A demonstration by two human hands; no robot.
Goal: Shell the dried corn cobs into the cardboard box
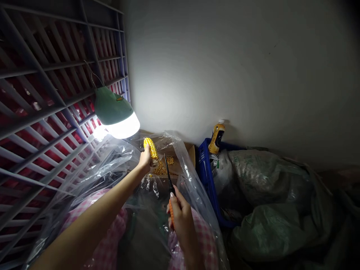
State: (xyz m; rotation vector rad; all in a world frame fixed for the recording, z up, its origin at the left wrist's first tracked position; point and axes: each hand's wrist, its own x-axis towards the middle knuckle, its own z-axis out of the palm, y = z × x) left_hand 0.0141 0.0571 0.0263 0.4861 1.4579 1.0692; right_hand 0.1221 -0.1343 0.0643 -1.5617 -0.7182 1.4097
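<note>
My left hand [145, 159] grips a yellow corn cob [151, 148] by its lower end, holding it upright. Some rows near the bottom look bare of kernels. My right hand [180, 221] is closed around the orange handle of a narrow black-bladed tool [169, 178], whose tip points up and stops a little short of the cob. Loose corn kernels [161, 169] lie in a cardboard box [188, 153] below the cob. A transparent plastic sheet [118, 161] surrounds the box and my forearms.
A green hanging lamp [115, 112] shines close on my left, in front of a grey slatted rack [50, 93]. To the right stand a blue plastic crate [206, 176], a yellow-labelled bottle [216, 137] and bulging woven sacks [267, 210]. A white wall [225, 63] rises behind. Pink checked cloth [204, 240] covers my lap.
</note>
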